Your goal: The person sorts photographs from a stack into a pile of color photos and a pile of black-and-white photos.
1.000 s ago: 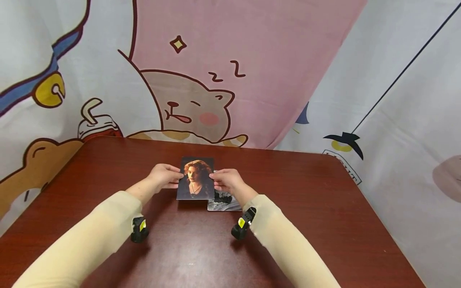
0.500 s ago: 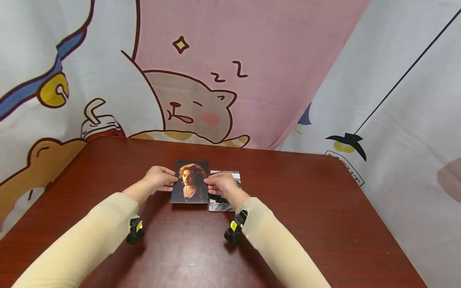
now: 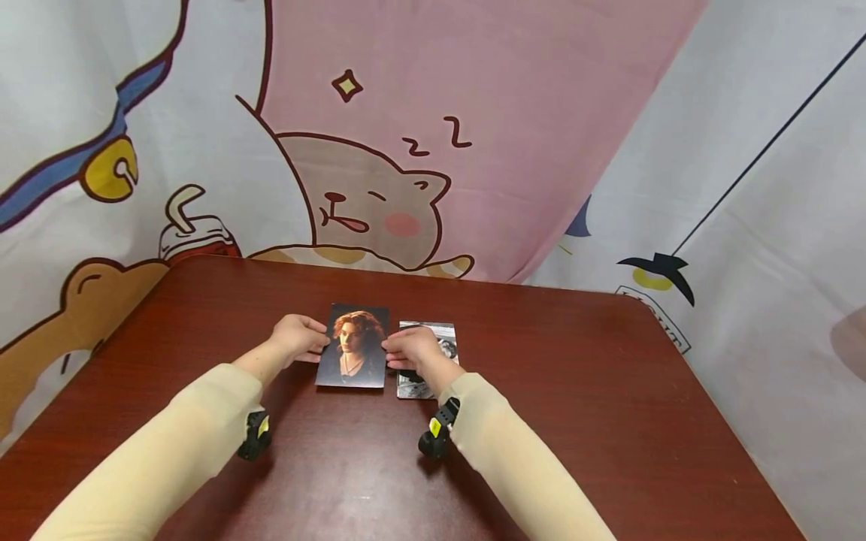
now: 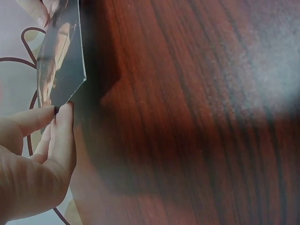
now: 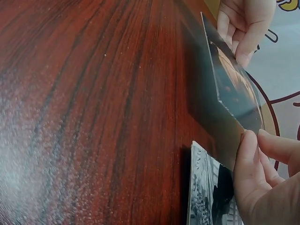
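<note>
Portrait photo card (image 3: 352,361), in color, hangs between a person's two hands, picture side up, apparently raised clear of the wood-grain tabletop (image 3: 575,368).

"Why use both hands?"

"Likely for steadiness. The left hand (image 3: 298,338) pinches one long edge, the right hand (image 3: 416,349) the opposite one, thumbs on the picture side and fingers behind. Held by one side, so thin a card would probably tip."

"Why only the edges?"

"Presumably to leave the portrait uncovered and its glossy surface unmarked."

"And beneath the right hand?"

"A black-and-white photo card (image 5: 211,194), flat on the tabletop just beside the portrait, partly hidden. Whether the hand touches it, I cannot tell. A narrow gap in the head view separates the two, perhaps so neither covers the other."
</note>
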The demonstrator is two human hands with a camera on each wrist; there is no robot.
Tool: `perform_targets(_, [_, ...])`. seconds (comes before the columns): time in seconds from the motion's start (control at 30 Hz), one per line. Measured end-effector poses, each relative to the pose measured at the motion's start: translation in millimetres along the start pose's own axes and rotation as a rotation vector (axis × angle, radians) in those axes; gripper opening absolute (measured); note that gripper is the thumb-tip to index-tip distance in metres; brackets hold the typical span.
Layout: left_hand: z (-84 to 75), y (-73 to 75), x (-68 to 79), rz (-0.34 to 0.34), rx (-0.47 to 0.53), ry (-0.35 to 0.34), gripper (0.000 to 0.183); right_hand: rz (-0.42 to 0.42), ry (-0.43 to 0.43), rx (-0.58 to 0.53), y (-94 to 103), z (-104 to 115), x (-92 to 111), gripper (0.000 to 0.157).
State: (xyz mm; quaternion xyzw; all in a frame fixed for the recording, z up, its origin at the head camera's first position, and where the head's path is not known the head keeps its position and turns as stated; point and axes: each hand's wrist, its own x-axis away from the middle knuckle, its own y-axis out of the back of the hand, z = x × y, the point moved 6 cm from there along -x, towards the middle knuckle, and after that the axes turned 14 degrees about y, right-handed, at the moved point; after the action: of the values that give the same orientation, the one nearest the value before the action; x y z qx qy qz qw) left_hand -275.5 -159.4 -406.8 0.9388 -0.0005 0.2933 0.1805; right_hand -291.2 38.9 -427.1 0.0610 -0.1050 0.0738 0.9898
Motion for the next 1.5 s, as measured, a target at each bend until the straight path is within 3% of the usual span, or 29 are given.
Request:
perform_targets(0.3, [3.3, -2.4, -4.1, -0.045, -0.011, -0.005, 0.032, 0.001, -0.003, 0.016, 2.1, -2, 0, 0.023])
perform_targets(0.63, [-1.1, -0.8, -3.4, -0.11, -0.148, -0.035, 0.032, 0.003, 0.011, 0.052, 8.7, 4, 0, 0.023])
perform_targets(1.07, [-20.5, -31.0, 3.9, 0.123, 0.012, -0.037, 0.039, -0.001, 0.016, 0.023, 42.7, 10, 2, 0.03])
perform_targets(1.5, [-34.0, -72.9, 1.2, 0.186, 0.048, -0.027, 0.037, -0.038, -0.008, 0.032, 91.4, 2, 1, 0.033])
